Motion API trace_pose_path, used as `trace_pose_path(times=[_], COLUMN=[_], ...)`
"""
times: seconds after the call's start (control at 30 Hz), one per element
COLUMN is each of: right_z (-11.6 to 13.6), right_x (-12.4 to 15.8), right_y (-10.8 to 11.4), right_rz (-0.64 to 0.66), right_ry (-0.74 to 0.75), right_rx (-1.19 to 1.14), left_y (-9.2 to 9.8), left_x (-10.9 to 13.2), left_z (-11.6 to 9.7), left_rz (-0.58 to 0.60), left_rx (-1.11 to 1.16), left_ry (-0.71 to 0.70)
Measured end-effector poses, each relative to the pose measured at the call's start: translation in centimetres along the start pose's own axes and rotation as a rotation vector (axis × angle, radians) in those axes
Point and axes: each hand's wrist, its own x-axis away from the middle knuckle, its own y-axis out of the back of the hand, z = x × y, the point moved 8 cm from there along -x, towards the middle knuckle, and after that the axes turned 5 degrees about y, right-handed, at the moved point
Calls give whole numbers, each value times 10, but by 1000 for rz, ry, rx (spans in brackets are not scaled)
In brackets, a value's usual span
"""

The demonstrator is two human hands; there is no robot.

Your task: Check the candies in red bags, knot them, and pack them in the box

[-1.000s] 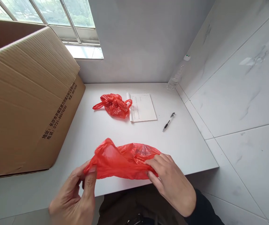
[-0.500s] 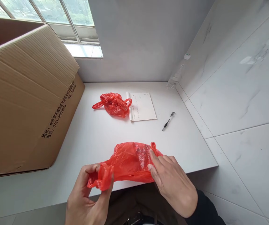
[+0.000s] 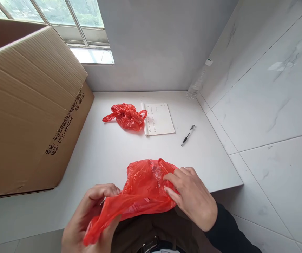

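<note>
A red plastic bag (image 3: 143, 179) lies at the table's front edge, its body spread out and its left end drawn toward me. My left hand (image 3: 90, 214) grips that end, thumb below and fingers above, with the handle part hanging over the palm. On the bag's right side rests my right hand (image 3: 188, 193), thumb and fingers closed on the thin film. Whether anything lies inside the bag is hard to make out; a small pale spot shows through the film.
A second red bag (image 3: 128, 117), bunched up, touches a notepad (image 3: 160, 119) with writing. Right of it lies a black-and-clear pen (image 3: 188, 136). A clear bottle (image 3: 195, 84) stands in the back corner. A large cardboard box (image 3: 30, 123) fills the left side of the white table (image 3: 100, 147).
My left hand has moved left and toward me, stretching the bag's bunched left end out into a longer strip. My right hand stays on the right side, its fingers curled more.
</note>
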Motion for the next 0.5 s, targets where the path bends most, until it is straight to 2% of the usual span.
trace_pose_path(times=[0.1, 0.17, 0.23, 0.33, 0.4, 0.5], right_z=[2, 1, -2, -10, -14, -22], right_x=[4, 4, 2, -1, -1, 4], right_y=[1, -1, -5, -6, 3, 31], right_rz=[-32, -80, -111, -107, -143, -312], right_ry=[28, 40, 35, -6, -40, -113], right_rx=[49, 108, 142, 72, -28, -204], left_y=[-6, -10, -12, -13, -11, -4], left_x=[-13, -18, -19, -14, -11, -9], left_z=[13, 18, 22, 28, 30, 30], left_rz=[170, 234, 270, 314, 318, 274], left_rx=[262, 324, 309, 235, 151, 18], left_ry=[123, 184, 228, 257, 239, 206])
